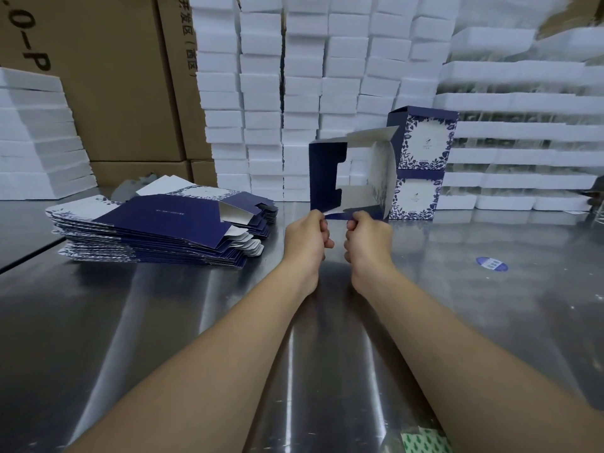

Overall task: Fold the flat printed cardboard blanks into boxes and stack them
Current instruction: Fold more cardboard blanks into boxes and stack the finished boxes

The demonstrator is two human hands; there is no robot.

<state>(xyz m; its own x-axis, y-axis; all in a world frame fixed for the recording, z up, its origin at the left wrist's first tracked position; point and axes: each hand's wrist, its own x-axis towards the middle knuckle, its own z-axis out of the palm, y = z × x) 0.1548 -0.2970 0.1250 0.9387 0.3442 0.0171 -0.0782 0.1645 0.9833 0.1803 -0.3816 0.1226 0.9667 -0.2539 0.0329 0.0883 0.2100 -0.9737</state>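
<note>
Stack of flat blanks (163, 228) on metal table (196, 322), left of centre. Part-folded box (353, 178) at centre, behind both hands, left hand (305, 240) beside right hand (367, 238) at its near edge. Two finished boxes (421, 165) stacked just right of it, against wall of foam blocks (294, 93). Cartons (114, 76) behind blanks. Round sticker (492, 264) on table, right.

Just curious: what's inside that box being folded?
Nothing visible: the half-folded box is an open sleeve, white inside; foam blocks show through. The left hand and right hand hide its bottom edge.
</note>
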